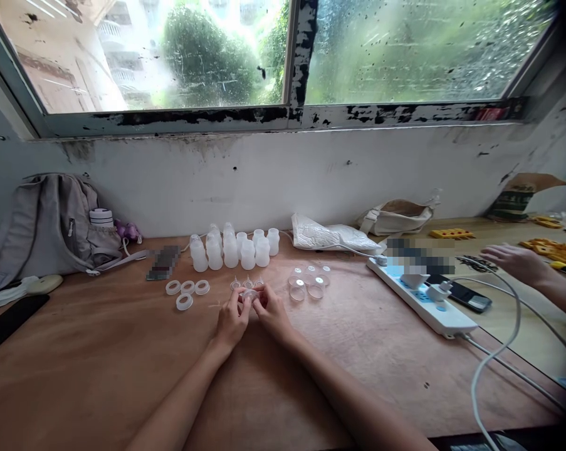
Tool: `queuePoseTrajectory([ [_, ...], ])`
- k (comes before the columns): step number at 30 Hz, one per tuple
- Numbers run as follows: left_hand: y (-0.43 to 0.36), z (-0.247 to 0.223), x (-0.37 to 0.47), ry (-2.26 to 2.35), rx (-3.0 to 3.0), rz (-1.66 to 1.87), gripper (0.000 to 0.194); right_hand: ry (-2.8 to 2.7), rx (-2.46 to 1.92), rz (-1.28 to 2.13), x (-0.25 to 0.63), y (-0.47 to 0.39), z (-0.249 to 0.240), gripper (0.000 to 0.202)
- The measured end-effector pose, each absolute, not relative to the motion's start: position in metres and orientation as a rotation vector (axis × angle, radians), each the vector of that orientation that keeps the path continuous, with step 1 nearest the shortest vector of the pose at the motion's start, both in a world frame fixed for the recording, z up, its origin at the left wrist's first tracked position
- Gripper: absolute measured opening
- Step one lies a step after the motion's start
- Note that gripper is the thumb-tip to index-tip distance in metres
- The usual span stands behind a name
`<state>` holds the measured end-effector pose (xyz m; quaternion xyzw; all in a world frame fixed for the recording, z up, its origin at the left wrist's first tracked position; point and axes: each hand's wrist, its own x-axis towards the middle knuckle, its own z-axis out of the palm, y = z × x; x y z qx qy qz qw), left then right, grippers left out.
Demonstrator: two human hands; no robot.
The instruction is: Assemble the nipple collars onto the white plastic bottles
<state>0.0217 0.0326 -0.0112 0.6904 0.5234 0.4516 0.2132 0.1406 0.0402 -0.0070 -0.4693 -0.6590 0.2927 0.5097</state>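
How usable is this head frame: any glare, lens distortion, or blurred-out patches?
Head view: daylight through the wet window blows out the upper left; wide-angle bending curves the window frame and table edge; two pixelated patches sit on the table, beside the rings and above the power strip; the small clear piece between left hand and right hand is soft.

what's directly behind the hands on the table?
Behind the left hand and right hand, which pinch a small clear part: clear nipples, then white bottles by the wall. The fingers hide most of the part.
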Motion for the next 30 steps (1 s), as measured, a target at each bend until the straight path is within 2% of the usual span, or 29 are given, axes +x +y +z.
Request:
queuePoseTrajectory([
  [16,0.0311,-0.0104,0.0220,1.496,1.831,1.201,0.024,-1.617,-1.139,0.810,0.1462,0.0420,-0.0057,0.015],
  [30,0.0303,-0.0084,0.0213,1.343,1.657,1.210,0.026,-1.664,-1.138,0.805,0.1493,0.0448,-0.0085,0.016],
])
